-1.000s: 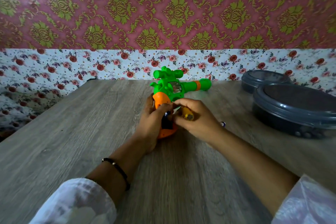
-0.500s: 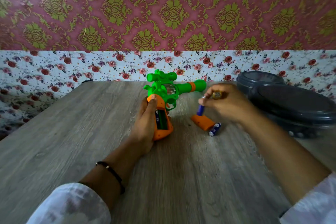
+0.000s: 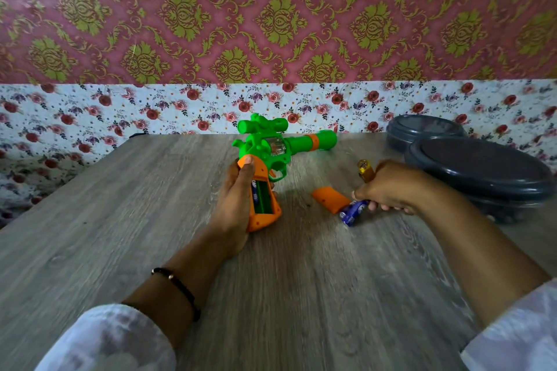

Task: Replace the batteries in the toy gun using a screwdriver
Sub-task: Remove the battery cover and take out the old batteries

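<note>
Gripping the orange handle of the toy gun [image 3: 271, 156], the left hand [image 3: 233, 205] holds the toy on the wooden desk [image 3: 120, 205] in the head view, its fingers wrapped round the far side of the handle and the thumb lying along the near edge up to the top of the orange part. The gun's green barrel points away from the hand toward the right, and a green scope sits on top. The battery compartment [image 3: 261, 197] in the handle is open and faces up, with one battery seated along its left side and a green slot beside it.

To the right of the gun, apart from it, the orange compartment cover [image 3: 330, 199] lies flat on the desk. Just beyond the cover, touching its right end, a blue battery [image 3: 353, 211] rests on the desk, and the right hand [image 3: 391, 187] is over it with its fingers curled down, the fingertips pinching the battery's upper end. The same hand also clasps the screwdriver [image 3: 365, 171], whose amber handle sticks up out of the fist; the shaft is hidden.

Farther right of the gun, two dark grey round containers [image 3: 482, 172] with lids stand near the desk's back edge, one behind the other. A thin dark bracelet [image 3: 177, 283] circles the left wrist, and white sleeves cover both forearms at the bottom of the view.
</note>
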Tool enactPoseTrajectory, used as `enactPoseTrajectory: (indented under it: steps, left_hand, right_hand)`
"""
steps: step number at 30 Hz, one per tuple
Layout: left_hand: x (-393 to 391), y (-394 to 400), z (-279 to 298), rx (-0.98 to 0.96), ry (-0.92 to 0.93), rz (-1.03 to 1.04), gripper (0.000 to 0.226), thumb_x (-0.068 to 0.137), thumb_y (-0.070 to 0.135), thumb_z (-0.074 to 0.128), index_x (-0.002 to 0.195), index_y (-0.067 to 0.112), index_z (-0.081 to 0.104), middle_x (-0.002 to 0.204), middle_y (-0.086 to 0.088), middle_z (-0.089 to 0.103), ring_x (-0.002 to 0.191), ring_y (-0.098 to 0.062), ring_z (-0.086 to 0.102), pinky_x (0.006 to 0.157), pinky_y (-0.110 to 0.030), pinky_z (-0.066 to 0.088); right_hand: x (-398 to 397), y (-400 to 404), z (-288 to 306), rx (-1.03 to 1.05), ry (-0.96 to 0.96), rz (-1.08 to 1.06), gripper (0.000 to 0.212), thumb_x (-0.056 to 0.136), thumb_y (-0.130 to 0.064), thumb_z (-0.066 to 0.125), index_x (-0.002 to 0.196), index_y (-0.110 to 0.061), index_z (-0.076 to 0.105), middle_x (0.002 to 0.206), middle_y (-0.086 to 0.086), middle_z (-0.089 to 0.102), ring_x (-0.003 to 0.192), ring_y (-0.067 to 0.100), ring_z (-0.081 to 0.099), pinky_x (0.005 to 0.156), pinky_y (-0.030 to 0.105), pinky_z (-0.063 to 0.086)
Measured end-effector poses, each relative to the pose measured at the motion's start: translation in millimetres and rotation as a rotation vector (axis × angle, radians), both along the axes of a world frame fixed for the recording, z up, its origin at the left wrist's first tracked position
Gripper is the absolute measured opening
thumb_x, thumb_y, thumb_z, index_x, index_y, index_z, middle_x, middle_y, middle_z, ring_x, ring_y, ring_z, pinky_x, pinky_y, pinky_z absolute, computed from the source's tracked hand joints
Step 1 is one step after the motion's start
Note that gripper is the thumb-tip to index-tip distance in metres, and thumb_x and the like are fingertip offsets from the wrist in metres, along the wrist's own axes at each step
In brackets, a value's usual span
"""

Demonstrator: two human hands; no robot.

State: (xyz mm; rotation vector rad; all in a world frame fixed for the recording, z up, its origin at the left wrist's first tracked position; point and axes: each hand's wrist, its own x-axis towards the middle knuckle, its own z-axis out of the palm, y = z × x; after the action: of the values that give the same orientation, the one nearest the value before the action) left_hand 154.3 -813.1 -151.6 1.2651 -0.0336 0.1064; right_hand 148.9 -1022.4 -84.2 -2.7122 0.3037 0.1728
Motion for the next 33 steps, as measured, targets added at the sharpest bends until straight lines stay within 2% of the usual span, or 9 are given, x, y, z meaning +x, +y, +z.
enactPoseTrajectory:
  steps: [3,7,13,16,20,24,27,30,33]
  left_hand:
    - [0.5,-0.1,-0.1,-0.005,0.010,-0.002,0.024,0.098,0.041,0.038,0.120,0.032,0.039,0.105,-0.011,0.059,0.084,-0.021,0.061,0.074,-0.036,0.053]
    - [1.0,0.2,-0.4,-0.004,0.014,-0.004,0.026,0.098,0.041,0.038,0.122,0.033,0.038,0.105,-0.011,0.059,0.086,-0.021,0.060,0.075,-0.036,0.052]
    - [3.2,2.6,-3.3,0.029,0.005,-0.008,0.032,0.098,0.043,0.036,0.124,0.024,0.042,0.107,-0.012,0.059,0.084,-0.020,0.061,0.071,-0.033,0.053]
    - [5.0,4.6,-5.4,0.059,0.031,-0.031,0.054,0.096,0.049,0.033,0.139,0.017,0.041,0.116,-0.017,0.059,0.084,-0.019,0.063,0.063,-0.026,0.056]
    - [6.4,5.5,-5.2,0.015,0.068,-0.040,0.062,0.094,0.056,0.031,0.141,0.017,0.039,0.115,-0.020,0.060,0.083,-0.021,0.063,0.056,-0.025,0.057]
    - [6.0,5.2,-4.9,-0.011,0.080,-0.044,0.071,0.089,0.065,0.031,0.141,0.017,0.040,0.109,-0.017,0.061,0.080,-0.019,0.064,0.053,-0.025,0.055]
    - [6.0,3.8,-5.3,0.024,0.066,-0.042,0.078,0.083,0.074,0.034,0.140,0.021,0.041,0.117,-0.017,0.063,0.093,-0.025,0.066,0.062,-0.030,0.055]
    - [5.3,3.3,-4.0,0.032,0.039,-0.069,0.070,0.087,0.070,0.031,0.135,0.023,0.048,0.121,-0.015,0.065,0.105,-0.028,0.066,0.077,-0.037,0.056]
    - [6.7,3.7,-4.0,0.025,0.036,-0.071,0.063,0.093,0.061,0.024,0.130,0.017,0.053,0.121,-0.018,0.063,0.111,-0.031,0.062,0.094,-0.046,0.050]
  right_hand:
    - [2.3,-0.9,-3.2,-0.043,-0.028,0.001,0.035,0.083,-0.036,0.065,0.059,-0.011,0.062,0.028,-0.007,0.046,0.040,0.012,0.044,0.048,0.022,0.036]
    - [5.7,-1.5,-8.7,-0.150,-0.081,-0.001,0.034,0.080,-0.043,0.067,0.066,-0.012,0.063,0.061,0.001,0.064,0.064,0.019,0.063,0.068,0.029,0.050]
    - [5.8,-8.0,-4.5,0.013,-0.135,-0.036,0.023,0.085,-0.029,0.066,0.078,-0.007,0.065,0.062,0.004,0.065,0.053,0.017,0.057,0.056,0.027,0.048]
    - [9.4,-5.2,-4.4,0.358,-0.308,-0.043,0.007,0.088,-0.013,0.060,0.086,-0.008,0.065,0.072,0.008,0.070,0.045,0.014,0.055,0.040,0.021,0.041]
    - [4.5,17.6,-6.5,0.813,-0.373,0.051,0.011,0.089,-0.008,0.058,0.098,-0.011,0.064,0.079,0.007,0.070,0.038,0.008,0.049,0.032,0.018,0.035]
    - [-7.6,48.1,-15.1,1.070,-0.306,0.314,0.016,0.091,-0.023,0.055,0.103,-0.014,0.061,0.079,0.004,0.072,0.043,0.011,0.050,0.039,0.022,0.038]
    - [-8.3,65.9,-26.9,1.192,-0.308,0.405,0.035,0.081,-0.042,0.056,0.096,-0.011,0.062,0.074,0.007,0.071,0.047,0.016,0.056,0.043,0.025,0.046]
    - [-1.8,74.4,-43.8,1.016,-0.509,0.407,0.037,0.076,-0.053,0.062,0.091,-0.019,0.068,0.085,0.005,0.073,0.072,0.018,0.069,0.065,0.036,0.058]
    - [-1.4,76.1,-54.0,0.793,-0.655,0.576,0.025,0.084,-0.034,0.064,0.105,-0.022,0.069,0.101,0.002,0.072,0.095,0.013,0.067,0.084,0.037,0.055]
